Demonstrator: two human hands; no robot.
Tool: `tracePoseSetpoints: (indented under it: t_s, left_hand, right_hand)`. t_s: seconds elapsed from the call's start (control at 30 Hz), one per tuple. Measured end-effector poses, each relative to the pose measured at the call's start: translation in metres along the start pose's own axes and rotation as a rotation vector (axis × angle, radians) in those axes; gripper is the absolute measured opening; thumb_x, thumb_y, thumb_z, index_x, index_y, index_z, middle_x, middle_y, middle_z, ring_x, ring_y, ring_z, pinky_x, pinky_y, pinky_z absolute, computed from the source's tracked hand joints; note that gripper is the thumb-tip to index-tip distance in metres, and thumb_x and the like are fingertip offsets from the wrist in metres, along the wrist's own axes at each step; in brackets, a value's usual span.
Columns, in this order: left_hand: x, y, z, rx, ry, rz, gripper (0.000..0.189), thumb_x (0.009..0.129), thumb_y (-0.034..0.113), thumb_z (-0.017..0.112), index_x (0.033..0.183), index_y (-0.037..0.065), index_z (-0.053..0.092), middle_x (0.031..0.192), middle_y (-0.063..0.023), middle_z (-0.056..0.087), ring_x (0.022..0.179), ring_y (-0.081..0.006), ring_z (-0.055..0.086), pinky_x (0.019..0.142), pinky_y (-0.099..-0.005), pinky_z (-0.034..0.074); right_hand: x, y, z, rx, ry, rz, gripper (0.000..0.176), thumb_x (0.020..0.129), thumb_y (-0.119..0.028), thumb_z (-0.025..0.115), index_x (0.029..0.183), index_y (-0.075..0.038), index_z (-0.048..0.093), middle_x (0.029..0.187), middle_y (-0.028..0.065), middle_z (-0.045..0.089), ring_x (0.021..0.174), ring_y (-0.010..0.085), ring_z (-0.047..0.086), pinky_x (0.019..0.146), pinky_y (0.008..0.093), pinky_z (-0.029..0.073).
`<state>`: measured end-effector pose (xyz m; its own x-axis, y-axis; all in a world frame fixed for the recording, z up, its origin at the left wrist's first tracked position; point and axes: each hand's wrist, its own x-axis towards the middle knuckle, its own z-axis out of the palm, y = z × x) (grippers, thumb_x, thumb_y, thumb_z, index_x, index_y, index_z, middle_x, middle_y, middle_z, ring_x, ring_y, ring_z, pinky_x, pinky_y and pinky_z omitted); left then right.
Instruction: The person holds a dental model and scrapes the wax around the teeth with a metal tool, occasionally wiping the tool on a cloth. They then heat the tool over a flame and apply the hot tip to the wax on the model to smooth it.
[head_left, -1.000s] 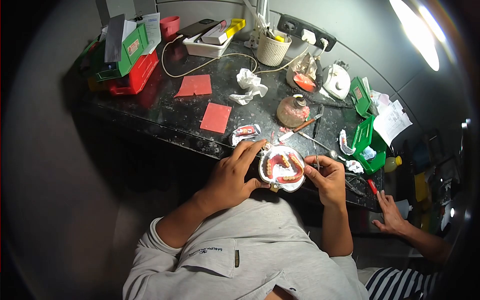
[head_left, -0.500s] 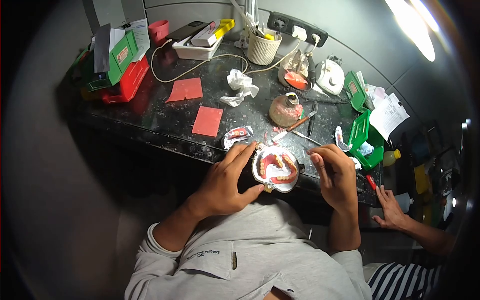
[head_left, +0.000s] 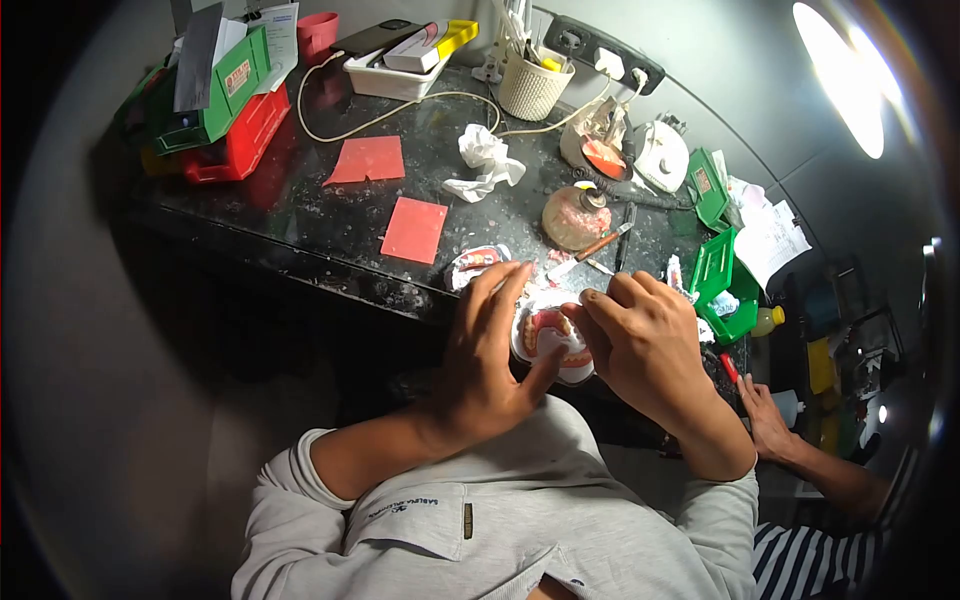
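Note:
A white plaster dental model (head_left: 577, 376) lies at the bench's front edge, carrying pink denture bases with yellowish teeth (head_left: 547, 320). My left hand (head_left: 490, 350) stands at its left side, fingers stretched and apart; the thumb reaches over the model's front. From the right, my right hand (head_left: 640, 335) leans over the model with curled fingers, covering its right part. What those fingers pinch is hidden. Just behind my left fingertips sits a smaller model with pink wax (head_left: 477, 262). A wooden-handled spatula (head_left: 600, 243) lies behind the main model.
Two red wax sheets (head_left: 413, 230) and crumpled white tissue (head_left: 484, 165) lie on the black bench. Behind the model stands a round glass burner (head_left: 576, 217). Green bins (head_left: 728, 285) are at the right, near another person's hand (head_left: 768, 418). A white basket (head_left: 535, 88) holds tools.
My right hand has moved left and over the model, its fingers curling. My left hand has turned more upright, its thumb shifting from the model's edge to over its front.

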<state>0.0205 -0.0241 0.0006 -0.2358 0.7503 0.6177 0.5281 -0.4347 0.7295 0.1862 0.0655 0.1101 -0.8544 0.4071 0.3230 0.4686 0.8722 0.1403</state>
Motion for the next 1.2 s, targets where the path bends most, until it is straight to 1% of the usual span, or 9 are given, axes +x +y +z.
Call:
tracePoseSetpoints:
  t_s: [0.03,0.17,0.23,0.27,0.33,0.43,0.67,0.83,1.2]
  left_hand:
    - [0.000,-0.001,0.002,-0.021,-0.023,0.012,0.082,0.094,0.027,0.083,0.154,-0.011,0.042,0.150,-0.0317,0.049,0.141,-0.0457,0.051,0.119,-0.0505,0.041]
    - [0.002,-0.006,0.007,-0.070,-0.023,-0.023,0.081,0.096,0.025,0.080,0.156,-0.013,0.039,0.153,-0.0348,0.048,0.143,-0.0473,0.050,0.120,-0.0506,0.041]
    - [0.004,-0.007,0.009,-0.111,-0.027,-0.059,0.075,0.100,0.018,0.076,0.157,-0.012,0.038,0.150,-0.0362,0.051,0.141,-0.0469,0.055,0.118,-0.0493,0.044]
    - [0.005,-0.007,0.009,-0.112,-0.026,-0.060,0.075,0.100,0.018,0.076,0.157,-0.012,0.038,0.150,-0.0362,0.051,0.141,-0.0469,0.055,0.118,-0.0493,0.044]
    - [0.006,-0.006,0.009,-0.151,-0.030,-0.141,0.065,0.102,0.010,0.070,0.156,-0.011,0.041,0.146,-0.0349,0.057,0.136,-0.0449,0.061,0.115,-0.0474,0.048]
    - [0.007,-0.008,0.011,-0.156,0.000,-0.119,0.055,0.103,0.003,0.064,0.153,-0.010,0.046,0.140,-0.0318,0.063,0.132,-0.0430,0.065,0.113,-0.0456,0.050]
    - [0.009,-0.003,0.010,-0.200,0.002,-0.198,0.047,0.101,0.000,0.065,0.146,-0.006,0.055,0.135,-0.0271,0.069,0.128,-0.0407,0.068,0.110,-0.0453,0.052]
    - [0.010,-0.004,0.013,-0.165,0.040,-0.183,0.041,0.100,0.001,0.069,0.139,-0.005,0.061,0.130,-0.0259,0.071,0.124,-0.0401,0.070,0.106,-0.0452,0.054]
    - [0.010,-0.005,0.017,-0.259,0.069,-0.237,0.039,0.098,-0.002,0.070,0.136,-0.007,0.062,0.126,-0.0250,0.072,0.121,-0.0361,0.072,0.105,-0.0412,0.054]
  right_hand:
    - [0.000,-0.001,0.000,-0.023,-0.051,0.028,0.023,0.095,-0.029,0.078,0.086,-0.009,0.073,0.081,0.0075,0.062,0.078,0.0261,0.062,0.069,0.0401,0.050]
    - [0.000,-0.002,0.000,-0.015,-0.084,0.008,0.023,0.095,-0.029,0.077,0.085,-0.008,0.073,0.079,0.0078,0.062,0.076,0.0263,0.063,0.068,0.0400,0.050]
    - [0.001,-0.004,0.000,-0.031,-0.075,0.011,0.024,0.095,-0.029,0.077,0.084,-0.009,0.073,0.079,0.0076,0.061,0.076,0.0263,0.063,0.068,0.0399,0.051]
    - [0.001,-0.004,0.001,-0.032,-0.077,0.010,0.024,0.095,-0.029,0.077,0.084,-0.009,0.073,0.079,0.0076,0.061,0.076,0.0263,0.063,0.068,0.0399,0.051]
    - [0.001,-0.005,0.001,-0.033,-0.054,-0.010,0.023,0.095,-0.028,0.077,0.083,-0.009,0.073,0.080,0.0076,0.062,0.077,0.0259,0.063,0.069,0.0398,0.051]
    - [0.002,-0.005,-0.001,-0.037,-0.093,-0.005,0.020,0.093,-0.027,0.078,0.085,-0.009,0.074,0.081,0.0073,0.061,0.078,0.0249,0.063,0.070,0.0390,0.050]
    - [0.002,-0.008,-0.001,-0.143,-0.064,-0.095,0.016,0.093,-0.024,0.075,0.089,-0.008,0.074,0.083,0.0064,0.062,0.080,0.0231,0.062,0.069,0.0374,0.050]
    - [-0.003,-0.011,0.001,-0.181,-0.062,-0.138,0.013,0.086,-0.020,0.073,0.089,-0.007,0.073,0.085,0.0057,0.060,0.075,0.0222,0.061,0.065,0.0369,0.049]
    - [-0.012,-0.032,0.013,-0.344,0.009,-0.037,0.014,0.085,-0.022,0.074,0.087,-0.009,0.069,0.081,0.0030,0.056,0.070,0.0183,0.057,0.059,0.0342,0.043]
